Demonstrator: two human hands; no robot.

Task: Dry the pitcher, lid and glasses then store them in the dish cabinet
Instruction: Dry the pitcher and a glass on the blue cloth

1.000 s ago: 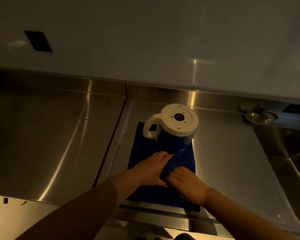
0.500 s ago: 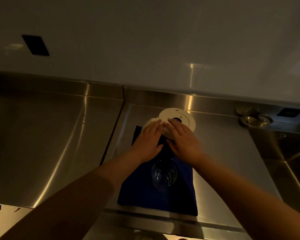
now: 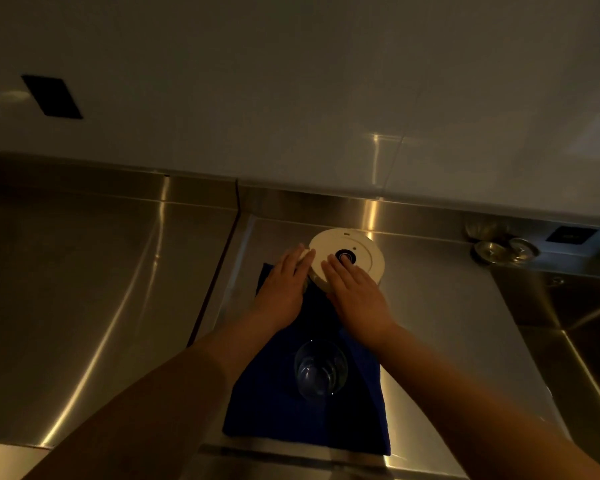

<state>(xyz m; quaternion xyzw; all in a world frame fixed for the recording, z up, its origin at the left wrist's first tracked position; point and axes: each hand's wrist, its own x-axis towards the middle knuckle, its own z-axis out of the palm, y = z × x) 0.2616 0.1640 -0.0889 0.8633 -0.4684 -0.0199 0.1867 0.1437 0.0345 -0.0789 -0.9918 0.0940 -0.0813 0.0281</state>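
Observation:
A pitcher stands at the far end of a blue cloth point(image 3: 267, 403) on the steel counter; only its round white lid point(image 3: 359, 245) shows, the body hidden under my hands. My left hand point(image 3: 283, 291) lies with straight fingers over the white handle at the lid's left edge. My right hand point(image 3: 357, 296) rests flat on the lid, fingertips at its dark centre. A clear glass point(image 3: 321, 370) stands on the cloth nearer to me, between my forearms, touched by neither hand.
A steel sink basin point(image 3: 586, 323) drops away at the right, with two round metal drain pieces point(image 3: 489, 249) on its back ledge. A steel counter point(image 3: 84, 289) stretches left. A white wall with a dark plate point(image 3: 51, 97) rises behind.
Both hands left the glass on the cloth and moved forward to the pitcher. The left now lies on its handle and the right on its lid.

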